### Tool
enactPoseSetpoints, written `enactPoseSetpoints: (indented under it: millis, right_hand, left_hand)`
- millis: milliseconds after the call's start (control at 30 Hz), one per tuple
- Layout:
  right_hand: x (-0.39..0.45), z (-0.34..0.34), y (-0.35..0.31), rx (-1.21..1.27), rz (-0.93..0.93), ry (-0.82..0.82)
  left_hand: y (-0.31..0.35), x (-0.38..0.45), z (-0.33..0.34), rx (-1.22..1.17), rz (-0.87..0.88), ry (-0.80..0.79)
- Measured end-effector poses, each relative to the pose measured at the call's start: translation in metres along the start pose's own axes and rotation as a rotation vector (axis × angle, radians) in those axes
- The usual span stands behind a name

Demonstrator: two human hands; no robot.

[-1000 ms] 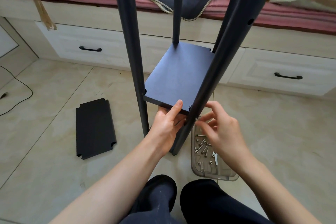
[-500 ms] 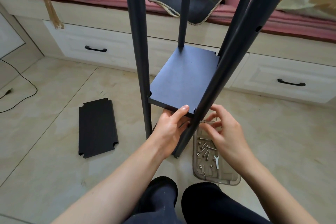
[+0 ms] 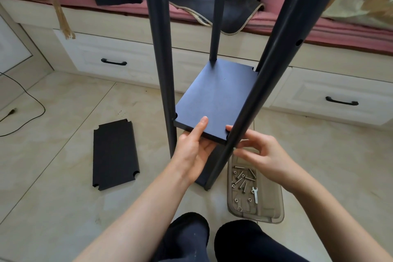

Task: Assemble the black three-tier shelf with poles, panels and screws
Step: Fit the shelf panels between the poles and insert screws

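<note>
The black shelf frame stands on the floor with a left pole (image 3: 162, 70), a near right pole (image 3: 265, 91) and a far pole (image 3: 217, 27). A dark panel (image 3: 217, 100) sits between them at mid height. My left hand (image 3: 193, 151) grips the panel's near edge, thumb on top and fingers underneath. My right hand (image 3: 261, 155) is pinched against the near right pole at the panel's front right corner, with a small screw barely showing at its fingertips. A spare black panel (image 3: 114, 155) lies flat on the floor to the left.
A clear plastic tray (image 3: 274, 204) on the floor under my right hand holds several screws, nuts and a small wrench (image 3: 255, 194). White drawers (image 3: 112, 57) and a pink cushioned bench run behind. A black cable (image 3: 32, 117) lies far left. My knees are at the bottom edge.
My right hand has closed in on the near right pole at the panel's corner. My left hand keeps its hold on the panel edge. The view has tilted slightly.
</note>
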State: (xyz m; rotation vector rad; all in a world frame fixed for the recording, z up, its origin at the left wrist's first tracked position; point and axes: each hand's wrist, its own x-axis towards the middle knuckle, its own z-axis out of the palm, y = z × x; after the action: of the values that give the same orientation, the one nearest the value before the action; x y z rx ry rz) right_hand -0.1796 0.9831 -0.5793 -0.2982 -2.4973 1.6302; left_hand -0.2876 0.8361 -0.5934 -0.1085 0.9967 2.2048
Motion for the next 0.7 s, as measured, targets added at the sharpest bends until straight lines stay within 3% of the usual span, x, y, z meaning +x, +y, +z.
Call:
enactPoseSetpoints:
  millis: [133, 700]
  right_hand:
    - [0.000, 0.000, 0.003, 0.027, -0.004, 0.007]
    - [-0.001, 0.003, 0.012, 0.174, -0.015, 0.005]
  left_hand:
    - [0.015, 0.010, -0.003, -0.149, 0.042, 0.075]
    - [0.015, 0.011, -0.009, -0.084, 0.063, -0.010]
